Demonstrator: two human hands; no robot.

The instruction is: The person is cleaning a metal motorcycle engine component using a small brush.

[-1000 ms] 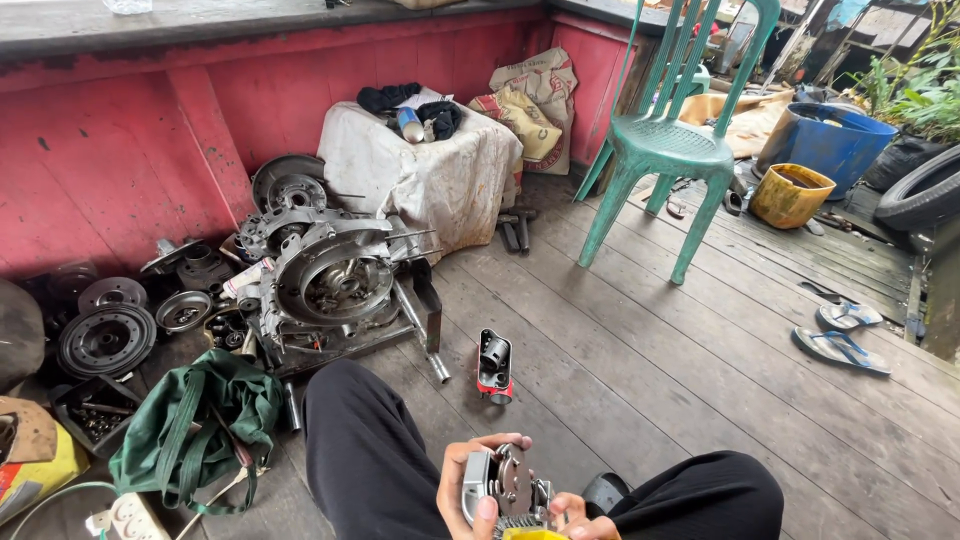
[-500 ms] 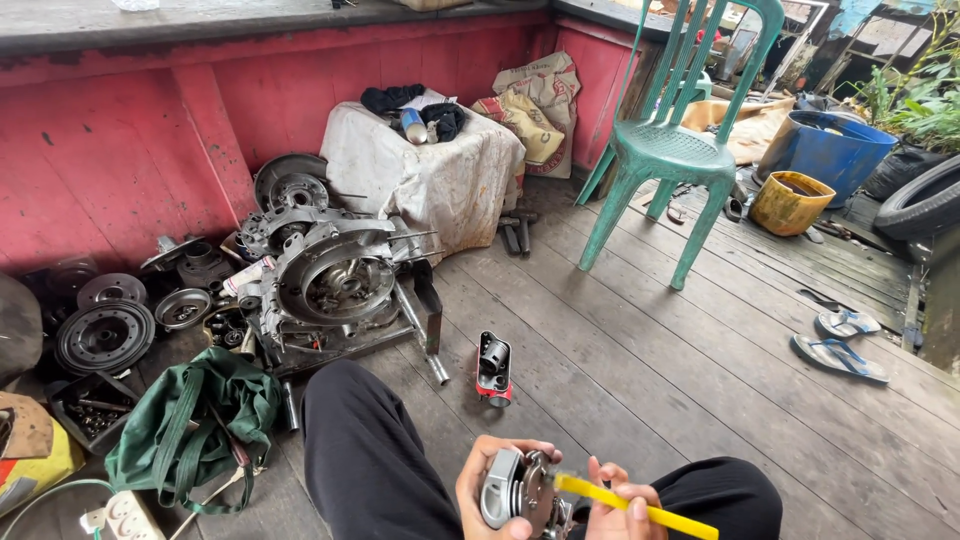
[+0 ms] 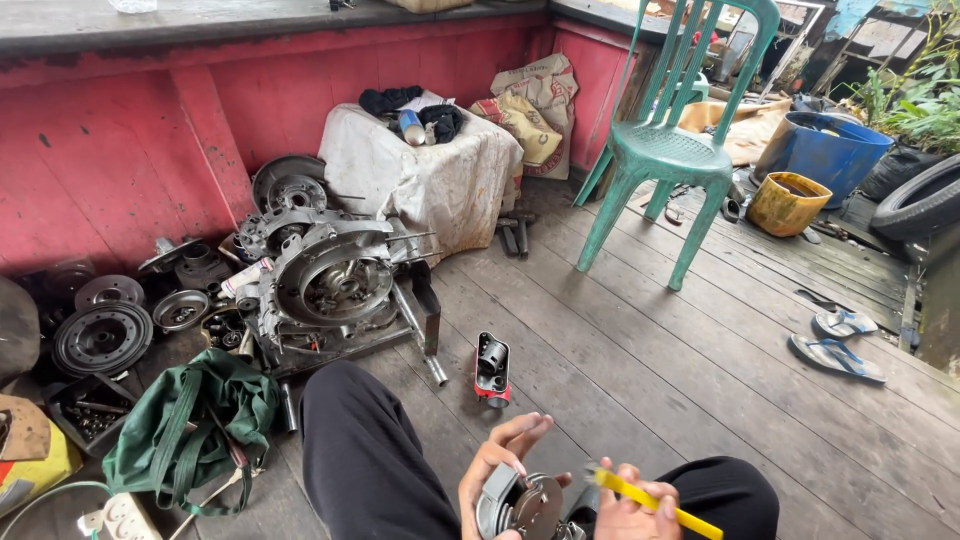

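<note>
Head view is showing one round metal part (image 3: 520,503) cupped in the left hand (image 3: 497,470), one yellow-handled tool (image 3: 655,500) gripped by the right hand (image 3: 632,510) beside it. Since half a second ago, both are sitting slightly lower in frame, the tool still pointing at the part.

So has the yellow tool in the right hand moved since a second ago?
Yes. The yellow tool came up from below the frame edge and now sits right of the round metal part, judged against the red part on the floor.
</note>
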